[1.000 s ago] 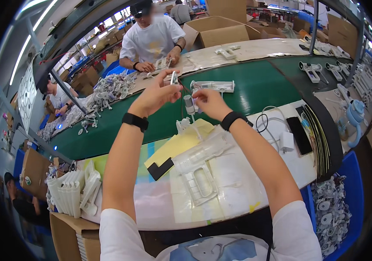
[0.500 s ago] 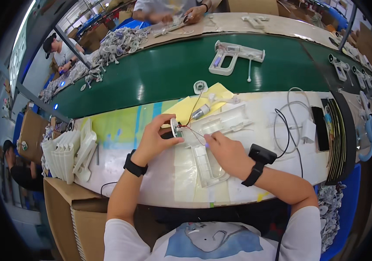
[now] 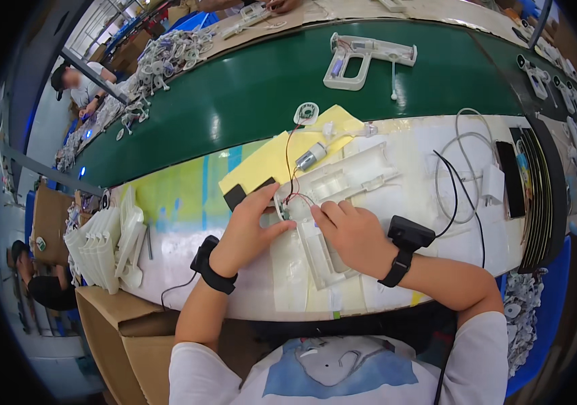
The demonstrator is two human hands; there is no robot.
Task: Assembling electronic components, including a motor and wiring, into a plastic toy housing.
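A white gun-shaped plastic housing half lies open side up on the table before me. My left hand is at its left corner, with thumb and fingers around a small circuit board that sits at the housing's end. Thin red wires run from this board toward my right hand. Its fingertips are pinched over the housing where the wires end, largely hiding what they grip. Just beyond, a silver motor rests on yellow paper, wired to a round white piece at the belt's edge.
Several white housing shells stand at the left. A white charger with looped cable, a black phone-like slab and dark strips lie right. On the green belt is another housing half. Co-workers sit beyond.
My left hand has lowered the circuit board onto the housing's left end. The right fingertips have shifted slightly left and stay by the red wires. The whole view has tilted a little.
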